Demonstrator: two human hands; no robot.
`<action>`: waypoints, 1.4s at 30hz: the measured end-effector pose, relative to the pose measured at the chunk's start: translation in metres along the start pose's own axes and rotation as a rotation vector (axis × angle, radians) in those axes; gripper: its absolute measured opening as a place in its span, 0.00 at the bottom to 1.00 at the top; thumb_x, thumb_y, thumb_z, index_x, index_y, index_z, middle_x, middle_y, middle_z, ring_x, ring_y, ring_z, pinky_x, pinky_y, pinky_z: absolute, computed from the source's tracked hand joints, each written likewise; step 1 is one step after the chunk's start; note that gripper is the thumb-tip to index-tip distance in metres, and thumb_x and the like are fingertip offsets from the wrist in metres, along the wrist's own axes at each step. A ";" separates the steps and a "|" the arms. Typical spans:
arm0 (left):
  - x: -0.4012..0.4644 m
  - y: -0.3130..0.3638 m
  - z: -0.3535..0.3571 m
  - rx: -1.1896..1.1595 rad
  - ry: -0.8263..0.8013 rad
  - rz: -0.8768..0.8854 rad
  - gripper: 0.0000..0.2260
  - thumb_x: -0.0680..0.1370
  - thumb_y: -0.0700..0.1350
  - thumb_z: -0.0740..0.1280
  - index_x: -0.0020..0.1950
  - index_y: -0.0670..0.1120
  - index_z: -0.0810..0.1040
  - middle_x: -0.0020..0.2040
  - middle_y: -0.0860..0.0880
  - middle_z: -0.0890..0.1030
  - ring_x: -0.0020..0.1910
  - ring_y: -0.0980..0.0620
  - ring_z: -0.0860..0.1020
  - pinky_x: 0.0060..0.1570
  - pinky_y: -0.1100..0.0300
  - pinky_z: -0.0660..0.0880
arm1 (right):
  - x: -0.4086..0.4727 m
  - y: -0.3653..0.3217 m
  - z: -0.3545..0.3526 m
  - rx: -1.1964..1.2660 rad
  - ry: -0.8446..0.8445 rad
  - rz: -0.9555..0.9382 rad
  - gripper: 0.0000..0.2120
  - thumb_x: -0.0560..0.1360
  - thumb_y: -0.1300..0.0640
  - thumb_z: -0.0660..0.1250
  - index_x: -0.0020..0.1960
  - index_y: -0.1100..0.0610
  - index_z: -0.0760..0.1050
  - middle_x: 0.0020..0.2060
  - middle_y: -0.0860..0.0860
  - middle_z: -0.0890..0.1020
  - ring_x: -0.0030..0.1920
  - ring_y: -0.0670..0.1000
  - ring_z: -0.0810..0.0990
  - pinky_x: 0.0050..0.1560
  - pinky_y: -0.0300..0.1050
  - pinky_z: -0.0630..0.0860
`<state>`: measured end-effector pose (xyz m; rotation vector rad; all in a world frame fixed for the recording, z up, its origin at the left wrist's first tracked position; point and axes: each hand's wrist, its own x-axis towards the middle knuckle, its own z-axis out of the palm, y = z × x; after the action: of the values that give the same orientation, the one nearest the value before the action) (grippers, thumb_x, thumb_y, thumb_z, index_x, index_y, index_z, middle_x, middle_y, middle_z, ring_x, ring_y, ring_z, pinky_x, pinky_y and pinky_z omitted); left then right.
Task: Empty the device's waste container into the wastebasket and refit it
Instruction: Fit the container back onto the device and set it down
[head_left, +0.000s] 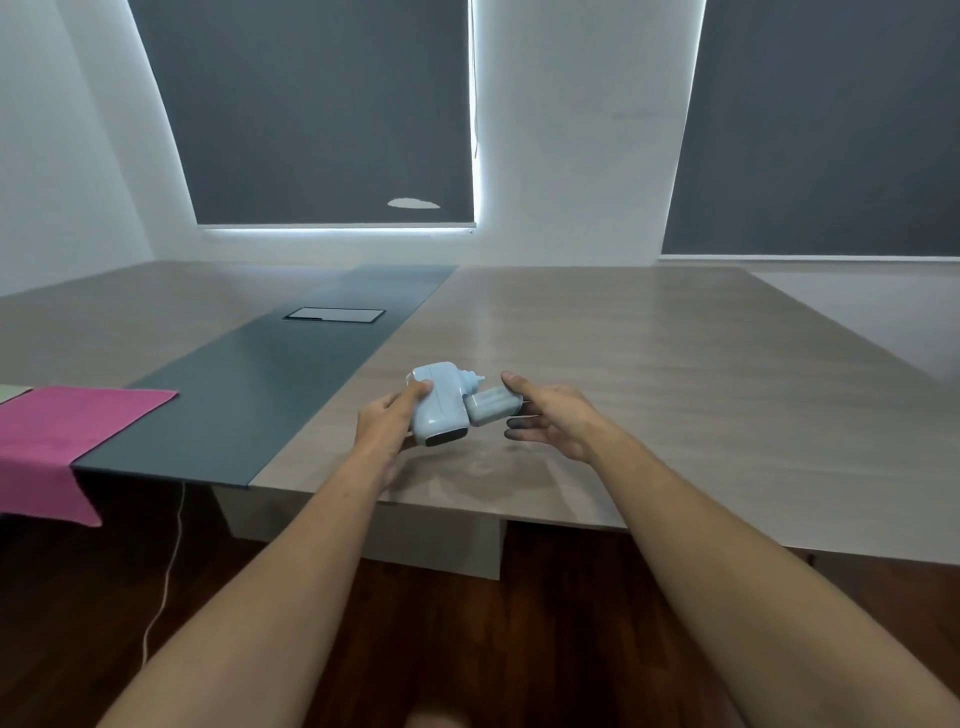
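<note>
A small pale-blue handheld device (441, 405) is held just above the wooden table (649, 364), near its front edge. My left hand (387, 423) grips its body from the left, thumb on top. A greyish translucent waste container (493, 408) sticks out of the device's right side. My right hand (545, 415) holds that container between thumb and fingers. I cannot tell whether the container is fully seated or partly pulled out. No wastebasket is in view.
A dark grey strip (270, 384) with a recessed cable hatch (335, 315) runs down the table's middle. A pink cloth (62, 441) hangs over the front left edge. A white cable (166, 587) trails on the dark wooden floor below.
</note>
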<state>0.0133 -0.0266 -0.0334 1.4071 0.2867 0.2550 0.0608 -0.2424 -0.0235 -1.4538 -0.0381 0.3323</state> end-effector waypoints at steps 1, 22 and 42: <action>0.000 0.002 0.001 0.002 -0.005 0.006 0.20 0.62 0.55 0.75 0.48 0.45 0.82 0.40 0.48 0.85 0.36 0.51 0.83 0.29 0.60 0.77 | -0.001 0.000 -0.002 0.003 -0.004 0.002 0.26 0.66 0.45 0.77 0.52 0.65 0.81 0.47 0.60 0.80 0.44 0.58 0.83 0.43 0.50 0.84; -0.010 0.007 0.023 0.014 -0.201 0.087 0.17 0.69 0.48 0.76 0.54 0.43 0.80 0.53 0.43 0.83 0.46 0.47 0.83 0.39 0.56 0.80 | -0.017 0.008 0.008 0.100 -0.102 0.017 0.22 0.68 0.53 0.77 0.56 0.60 0.73 0.46 0.57 0.83 0.41 0.57 0.86 0.42 0.51 0.84; -0.002 -0.016 -0.021 0.533 0.441 0.302 0.25 0.63 0.47 0.80 0.54 0.47 0.71 0.54 0.47 0.79 0.49 0.48 0.77 0.45 0.57 0.72 | -0.009 0.014 0.006 -0.026 0.129 -0.058 0.21 0.70 0.46 0.74 0.55 0.58 0.76 0.53 0.55 0.81 0.49 0.57 0.84 0.39 0.48 0.84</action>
<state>0.0042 -0.0100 -0.0517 1.9172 0.5310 0.7863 0.0478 -0.2375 -0.0352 -1.4940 0.0194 0.1905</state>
